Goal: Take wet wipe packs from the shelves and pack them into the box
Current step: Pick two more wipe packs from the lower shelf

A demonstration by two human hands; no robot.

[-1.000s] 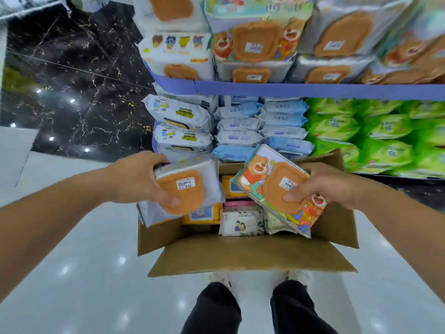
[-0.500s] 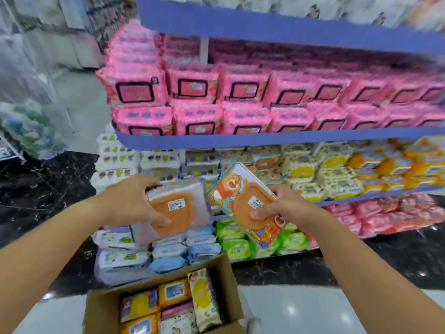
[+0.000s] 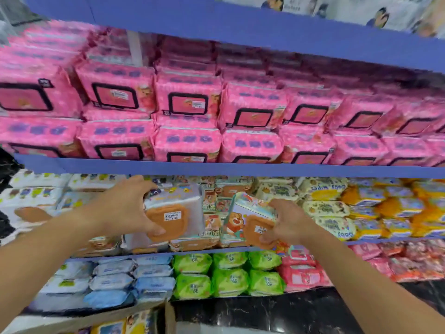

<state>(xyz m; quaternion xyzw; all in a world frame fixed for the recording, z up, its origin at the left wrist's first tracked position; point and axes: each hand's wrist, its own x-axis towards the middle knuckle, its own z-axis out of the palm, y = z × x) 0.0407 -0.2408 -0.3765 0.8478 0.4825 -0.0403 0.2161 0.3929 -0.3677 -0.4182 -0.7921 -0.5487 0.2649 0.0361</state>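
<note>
Peeking in at the bottom left of the frame, the cardboard box (image 3: 72, 320) sits nearest the person. Only its rim and a corner show, with a few yellow and blue packs (image 3: 109, 329) already lying inside, so some packing is done. How full the box is cannot be told from this sliver.

Above it, both arms reach forward at centre frame. The left hand (image 3: 125, 208) grips a silver pack (image 3: 175, 213) with an orange lid, fingers over its top edge and thumb on the lid. The right hand (image 3: 286, 225) clasps a bear-print pack (image 3: 245, 220) by its right side, thumb on its orange lid. Both packs are held up in front of the middle shelf, well above the box, so neither is packed yet.

Behind the hands, that shelf is crowded with similar orange-lidded packs, and yellow packs (image 3: 325, 208) run off to the right. Below sit green packs (image 3: 228, 273) and pale blue packs (image 3: 154, 283). Farthest up, a blue shelf edge (image 3: 216, 168) carries rows of pink packs (image 3: 187, 102).

Judging by this, the task is partway: two packs in hand need lowering into the box, and plenty of stock remains on the shelves.
</note>
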